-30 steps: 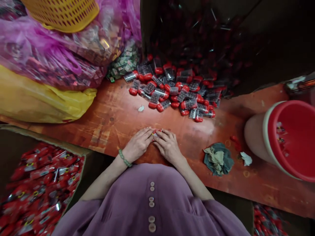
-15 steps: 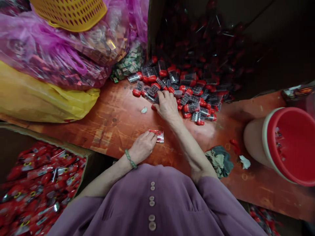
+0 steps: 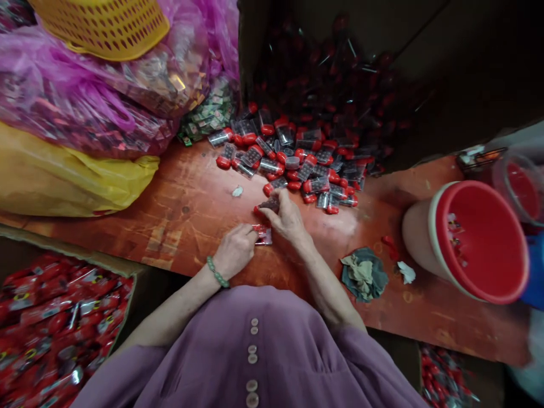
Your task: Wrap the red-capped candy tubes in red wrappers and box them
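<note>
My left hand (image 3: 235,249), with a green bead bracelet (image 3: 217,273) at the wrist, pinches the left end of a small red printed packet (image 3: 264,234) that lies on the table. Between the thumb and fingers of my right hand (image 3: 287,216) is a small clear container with a red cap (image 3: 267,206), partly covered by the fingers. It is held just above and beyond the packet. Farther off, a heap of similar red-capped clear containers (image 3: 306,167) with dark contents spills from a dark open box (image 3: 425,127).
Left stand plastic bags of small packets (image 3: 102,119), a yellow bag (image 3: 80,175) and a yellow basket (image 3: 106,28). A carton of red packets (image 3: 59,323) sits lower left. A red-topped bucket (image 3: 484,243) and a crumpled cloth (image 3: 364,273) are on the right.
My right hand has drawn back from the heap toward my left hand, bringing a red-capped container with it. My left hand stays on the packet. The whole view has shifted slightly.
</note>
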The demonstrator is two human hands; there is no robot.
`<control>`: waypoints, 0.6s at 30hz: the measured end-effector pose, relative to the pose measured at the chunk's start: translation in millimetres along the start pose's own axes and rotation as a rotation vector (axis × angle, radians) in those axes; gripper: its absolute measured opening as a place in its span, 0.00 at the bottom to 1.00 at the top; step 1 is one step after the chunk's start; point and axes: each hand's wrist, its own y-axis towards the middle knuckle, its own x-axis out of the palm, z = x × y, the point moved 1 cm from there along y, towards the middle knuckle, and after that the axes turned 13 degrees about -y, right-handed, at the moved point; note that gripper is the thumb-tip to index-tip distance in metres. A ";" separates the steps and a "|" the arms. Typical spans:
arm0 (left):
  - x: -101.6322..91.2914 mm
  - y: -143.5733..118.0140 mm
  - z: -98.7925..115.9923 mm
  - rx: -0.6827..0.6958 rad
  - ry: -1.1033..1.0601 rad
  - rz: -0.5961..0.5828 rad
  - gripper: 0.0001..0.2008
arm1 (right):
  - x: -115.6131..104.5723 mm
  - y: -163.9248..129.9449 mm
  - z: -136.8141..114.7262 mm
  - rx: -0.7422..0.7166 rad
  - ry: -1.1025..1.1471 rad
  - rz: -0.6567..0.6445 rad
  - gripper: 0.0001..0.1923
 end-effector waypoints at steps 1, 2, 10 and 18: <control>-1.1 1.5 -2.7 -0.020 -0.061 0.052 0.10 | -2.5 -9.0 5.4 0.051 0.105 0.048 0.19; -2.8 2.9 -4.9 -0.040 -0.136 0.098 0.09 | -5.9 -17.6 10.4 0.103 0.206 0.093 0.19; -21.2 5.8 -0.7 -0.134 -0.628 0.319 0.01 | -41.7 -65.5 14.0 0.217 0.686 0.207 0.17; -25.8 -0.3 9.5 -0.160 -0.784 0.250 0.04 | -41.9 -79.7 -5.4 0.090 0.563 0.042 0.14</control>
